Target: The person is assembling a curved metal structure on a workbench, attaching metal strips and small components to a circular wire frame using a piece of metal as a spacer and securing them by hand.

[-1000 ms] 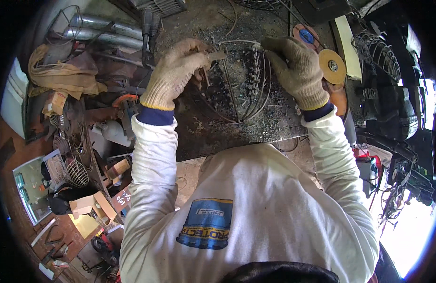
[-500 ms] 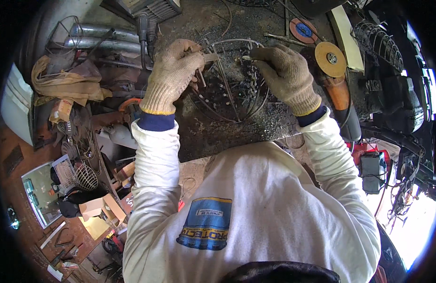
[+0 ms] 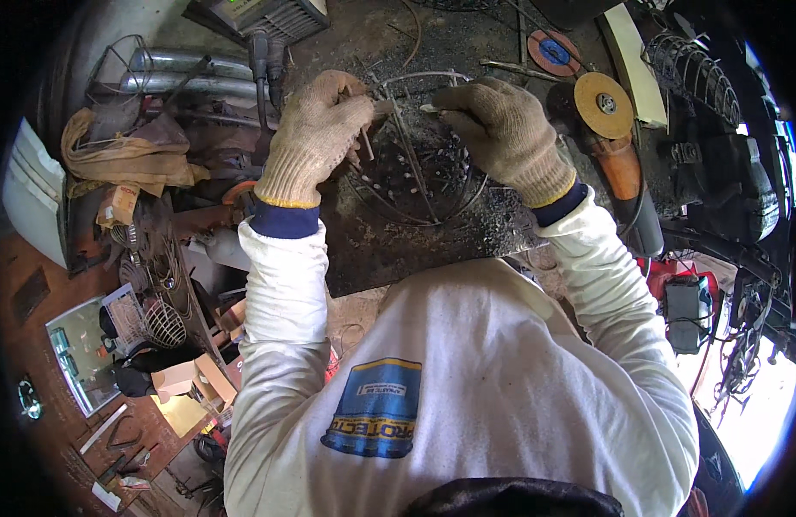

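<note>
My left hand (image 3: 316,133), in a tan knit glove, is closed over the left side of a round wire frame (image 3: 419,75). Its fingers pinch a small flat metal strip (image 3: 382,109), and a short metal rod (image 3: 368,145) sticks out below them. Across from it, my right hand (image 3: 508,129), gloved alike, is closed with a small pale tip (image 3: 429,108) showing at its fingertips; the rest of that piece is hidden. A straight rod (image 3: 410,153) crosses the ring. Several short metal bits (image 3: 387,183) lie inside it on the dark bench (image 3: 372,254).
At the right lies an angle grinder (image 3: 624,168) with a yellow disc (image 3: 603,105). Behind it are a blue-and-red disc (image 3: 553,53) and a pale board (image 3: 632,69). A boxy machine (image 3: 277,19) with thick cables stands back left. Metal tubes (image 3: 187,79) and a brown cloth (image 3: 126,151) lie left.
My right hand has moved left, bringing the pale tip closer to the strip in my left hand. The left hand has stayed nearly still.
</note>
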`<state>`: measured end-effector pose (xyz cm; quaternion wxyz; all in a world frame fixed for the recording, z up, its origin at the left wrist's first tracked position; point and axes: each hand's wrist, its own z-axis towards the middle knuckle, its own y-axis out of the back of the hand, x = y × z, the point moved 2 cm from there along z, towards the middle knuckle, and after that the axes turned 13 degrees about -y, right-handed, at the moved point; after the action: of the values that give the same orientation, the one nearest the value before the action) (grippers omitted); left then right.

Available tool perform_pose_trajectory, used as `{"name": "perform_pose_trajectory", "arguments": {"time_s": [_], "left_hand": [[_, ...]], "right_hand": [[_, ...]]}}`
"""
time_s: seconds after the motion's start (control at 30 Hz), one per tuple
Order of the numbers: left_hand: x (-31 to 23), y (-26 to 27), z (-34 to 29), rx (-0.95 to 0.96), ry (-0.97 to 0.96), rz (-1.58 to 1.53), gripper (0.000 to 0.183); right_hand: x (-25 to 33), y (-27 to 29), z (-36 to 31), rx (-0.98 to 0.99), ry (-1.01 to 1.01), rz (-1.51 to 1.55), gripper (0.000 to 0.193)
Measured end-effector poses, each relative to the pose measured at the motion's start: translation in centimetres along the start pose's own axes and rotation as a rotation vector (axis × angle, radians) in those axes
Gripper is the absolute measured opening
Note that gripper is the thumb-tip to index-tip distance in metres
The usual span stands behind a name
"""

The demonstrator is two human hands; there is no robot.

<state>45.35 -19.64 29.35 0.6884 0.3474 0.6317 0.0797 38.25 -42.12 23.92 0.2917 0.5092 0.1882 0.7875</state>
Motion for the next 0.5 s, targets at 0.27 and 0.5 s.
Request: {"name": "perform_pose_trajectory", "arguments": {"time_s": [0.27,0.5], "left_hand": [[-0.2,0.0,0.2,0.005,-0.012,0.065,0.027],[0.2,0.1,0.4,0.013,-0.021,0.112,0.030]], "right_hand": [[-0.2,-1.9,1.2,0.027,0.125,0.012,0.020],[0.6,-2.5,1.7,0.047,0.172,-0.128,0.025]]}}
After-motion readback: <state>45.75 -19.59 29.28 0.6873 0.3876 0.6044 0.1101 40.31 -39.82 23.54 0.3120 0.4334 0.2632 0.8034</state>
